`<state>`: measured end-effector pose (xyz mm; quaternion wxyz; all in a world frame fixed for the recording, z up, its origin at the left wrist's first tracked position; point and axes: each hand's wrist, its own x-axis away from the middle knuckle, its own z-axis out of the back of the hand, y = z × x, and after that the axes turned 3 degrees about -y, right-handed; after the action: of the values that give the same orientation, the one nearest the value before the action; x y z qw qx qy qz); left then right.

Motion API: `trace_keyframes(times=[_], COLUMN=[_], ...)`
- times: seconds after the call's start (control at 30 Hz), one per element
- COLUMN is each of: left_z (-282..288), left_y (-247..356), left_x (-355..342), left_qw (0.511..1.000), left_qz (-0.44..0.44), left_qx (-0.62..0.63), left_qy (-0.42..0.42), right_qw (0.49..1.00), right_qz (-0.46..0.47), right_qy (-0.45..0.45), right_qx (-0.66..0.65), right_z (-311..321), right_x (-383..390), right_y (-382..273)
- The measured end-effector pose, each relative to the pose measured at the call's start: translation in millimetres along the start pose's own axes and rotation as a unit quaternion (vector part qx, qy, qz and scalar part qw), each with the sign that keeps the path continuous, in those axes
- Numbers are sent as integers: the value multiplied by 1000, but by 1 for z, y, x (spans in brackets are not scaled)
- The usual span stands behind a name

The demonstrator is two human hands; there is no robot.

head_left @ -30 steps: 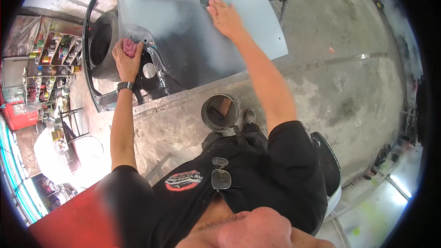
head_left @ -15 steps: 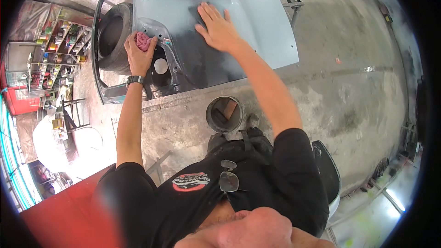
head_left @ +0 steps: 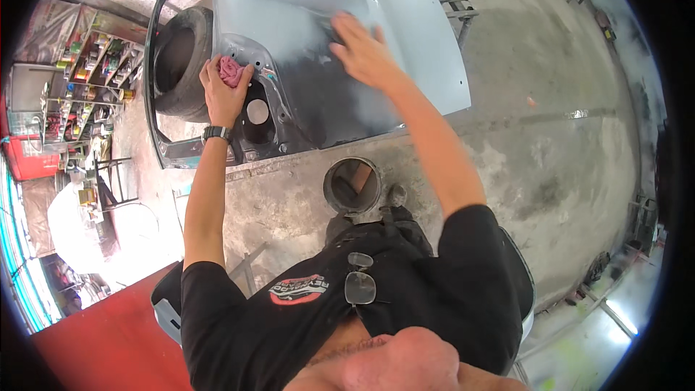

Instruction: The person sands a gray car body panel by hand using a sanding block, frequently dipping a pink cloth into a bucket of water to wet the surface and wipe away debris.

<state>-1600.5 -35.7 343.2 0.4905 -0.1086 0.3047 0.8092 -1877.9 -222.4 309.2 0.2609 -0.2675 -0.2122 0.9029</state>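
At upper centre, I should sweep my outstretched right hand (head_left: 365, 56) evenly over the car door (head_left: 308, 65), left hand (head_left: 226, 100) clasping pink cloth (head_left: 231, 70).

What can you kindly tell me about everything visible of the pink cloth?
The pink cloth looks like soft fabric, bunched into a compact, rounded wad with folds and creases showing. The person's left hand holds it, fingers on one side and thumb on the other, partly covering its edges. It lies over the left part of the grey car door; its underside is hidden.
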Motion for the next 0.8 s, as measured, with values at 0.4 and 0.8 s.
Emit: trace_keyframes(times=[0.4,0.8], left_z=[-4,-6], left_y=[2,4], left_x=[-5,-3], left_qw=[1000,1000], left_qz=[-31,-20], left_qx=[-5,-1], left_qy=[-4,-4], right_qw=[997,983], right_qz=[72,100], right_qy=[21,-153], right_qx=[-23,25], right_z=[-25,-1], right_x=[-38,96], right_y=[-10,-29])
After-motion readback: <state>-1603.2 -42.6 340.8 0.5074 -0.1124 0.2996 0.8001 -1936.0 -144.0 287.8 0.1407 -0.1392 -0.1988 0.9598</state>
